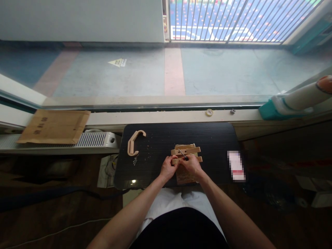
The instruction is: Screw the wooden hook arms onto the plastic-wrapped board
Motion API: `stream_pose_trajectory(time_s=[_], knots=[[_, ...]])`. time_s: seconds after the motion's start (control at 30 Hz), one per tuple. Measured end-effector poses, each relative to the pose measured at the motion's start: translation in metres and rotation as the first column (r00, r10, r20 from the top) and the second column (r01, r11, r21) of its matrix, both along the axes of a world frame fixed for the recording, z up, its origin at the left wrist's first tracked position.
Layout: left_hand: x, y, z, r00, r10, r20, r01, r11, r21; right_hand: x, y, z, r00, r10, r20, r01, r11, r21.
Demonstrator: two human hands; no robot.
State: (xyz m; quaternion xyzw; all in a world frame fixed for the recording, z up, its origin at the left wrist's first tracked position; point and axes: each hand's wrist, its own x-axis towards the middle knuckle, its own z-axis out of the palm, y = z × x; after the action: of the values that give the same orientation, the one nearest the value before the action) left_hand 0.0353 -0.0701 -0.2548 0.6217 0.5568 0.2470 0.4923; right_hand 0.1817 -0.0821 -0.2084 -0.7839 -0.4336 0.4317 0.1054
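Note:
My left hand (169,166) is closed on the left end of the nearer of two light wooden strips (199,159). My right hand (192,164) grips a thin metal tool, perhaps a screwdriver (182,154), by its dark end; the shaft slants up and left over the farther wooden strip (190,150). Dark holes show in that farther strip. Under both strips lies a brownish board (184,177), partly covered by my hands. Whether the tool's tip touches the wood I cannot tell.
On the black table (160,138), a hook-shaped wooden piece (131,145) lies at left, with several screws (135,160) and crumbs near it. A blurred-out pink object (236,166) is at right. A tape roll (209,112) sits on the sill; a cardboard envelope (55,126) rests on the radiator.

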Motion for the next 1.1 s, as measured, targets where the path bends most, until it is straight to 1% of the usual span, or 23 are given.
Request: stream_pose_trajectory(time_s=[0.13, 0.33, 0.47, 0.6, 0.7, 0.93, 1.1], knots=[[0.000, 0.000, 0.001, 1.000, -0.008, -0.009, 0.008, 1.000, 0.004, -0.003, -0.002, -0.002, 1.000, 0.018, 0.010, -0.018, 1.000, 0.006], [0.000, -0.002, 0.001, 1.000, 0.002, 0.000, -0.002, 1.000, 0.008, -0.001, 0.000, -0.008, 0.998, -0.045, -0.035, 0.045, 0.999, 0.023], [0.000, -0.003, -0.002, 0.999, 0.029, 0.025, -0.029, 0.999, -0.015, 0.000, 0.003, -0.010, 0.997, -0.042, -0.057, 0.044, 0.999, 0.027], [0.000, -0.001, -0.005, 1.000, 0.007, 0.003, -0.007, 1.000, -0.023, -0.001, 0.003, -0.010, 0.997, -0.032, -0.070, 0.034, 0.999, 0.026], [0.000, -0.001, -0.007, 1.000, 0.005, 0.009, -0.005, 1.000, -0.029, 0.001, 0.001, -0.011, 0.994, -0.049, -0.094, 0.053, 0.998, 0.039], [0.005, -0.005, -0.011, 0.992, 0.105, 0.066, -0.097, 0.988, -0.117, 0.005, -0.003, -0.016, 0.990, -0.068, -0.123, 0.073, 0.997, 0.037], [0.009, -0.005, -0.008, 0.988, 0.151, 0.035, -0.146, 0.983, -0.114, 0.004, -0.004, -0.014, 0.986, -0.090, -0.138, 0.092, 0.996, 0.013]])
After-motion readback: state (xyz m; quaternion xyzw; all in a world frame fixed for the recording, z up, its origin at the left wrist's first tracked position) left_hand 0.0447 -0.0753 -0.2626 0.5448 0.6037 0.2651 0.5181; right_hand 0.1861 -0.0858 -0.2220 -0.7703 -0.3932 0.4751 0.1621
